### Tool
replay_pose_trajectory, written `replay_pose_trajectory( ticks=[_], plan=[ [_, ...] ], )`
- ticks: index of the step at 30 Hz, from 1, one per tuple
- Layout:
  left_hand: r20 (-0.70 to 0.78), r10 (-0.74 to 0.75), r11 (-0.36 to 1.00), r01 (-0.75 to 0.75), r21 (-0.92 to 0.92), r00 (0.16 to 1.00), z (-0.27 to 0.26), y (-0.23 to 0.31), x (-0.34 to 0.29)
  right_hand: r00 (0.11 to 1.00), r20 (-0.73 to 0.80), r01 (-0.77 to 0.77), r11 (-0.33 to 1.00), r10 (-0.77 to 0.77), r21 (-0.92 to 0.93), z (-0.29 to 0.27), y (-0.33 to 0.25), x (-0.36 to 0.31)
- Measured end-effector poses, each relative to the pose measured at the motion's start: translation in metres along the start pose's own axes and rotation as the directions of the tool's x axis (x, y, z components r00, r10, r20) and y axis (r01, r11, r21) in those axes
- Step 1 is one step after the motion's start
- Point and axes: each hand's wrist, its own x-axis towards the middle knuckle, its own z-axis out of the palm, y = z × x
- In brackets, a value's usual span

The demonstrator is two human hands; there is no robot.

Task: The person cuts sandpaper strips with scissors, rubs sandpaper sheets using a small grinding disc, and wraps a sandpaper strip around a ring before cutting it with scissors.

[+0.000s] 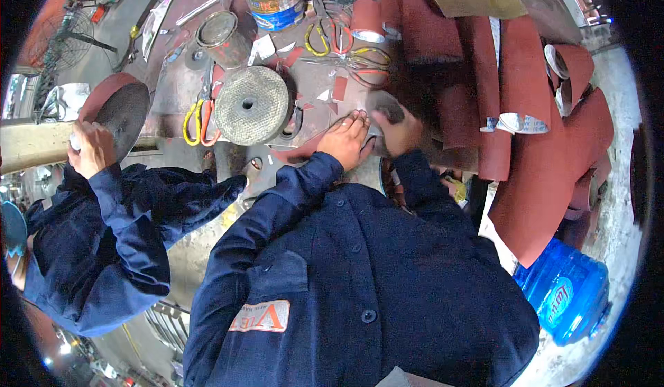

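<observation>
My left hand (344, 140) lies with fingers stretched out on the worktable (311, 86), its fingertips pointing away from me. Under and beside its palm shows a piece of red abrasive sheet (304, 150). Just to its right, my right hand (401, 130) is smeared by motion and closed round a dark, rounded block (384, 106); the block's exact kind is not clear. To the left of my hands a round wheel (252, 105) with a grey, grainy face and a centre hole lies flat. A dark loop (297, 123) sits at this wheel's right side, partly hidden.
Scissors with yellow and orange handles (201, 121) lie left of the wheel, and more scissors (370, 65) beyond my hands. A crusted can (220, 38) and a paint bucket (275, 3) stand behind. Red abrasive rolls (526, 89) crowd the right. At left, a co-worker holds a red-rimmed wheel (121, 114).
</observation>
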Motion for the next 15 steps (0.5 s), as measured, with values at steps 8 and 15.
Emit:
replay_pose_trajectory(
  ticks=[8,15],
  plan=[
    [0.004,0.040,0.999,-0.040,-0.034,0.999,-0.007,0.002,0.004,1.000,-0.012,0.025,0.996,-0.027,-0.091,0.026,-0.014,0.045],
    [0.004,0.061,0.998,-0.061,-0.023,0.998,-0.003,0.004,0.006,0.994,-0.109,-0.012,1.000,0.011,-0.004,-0.002,0.019,-0.013]
  ],
)
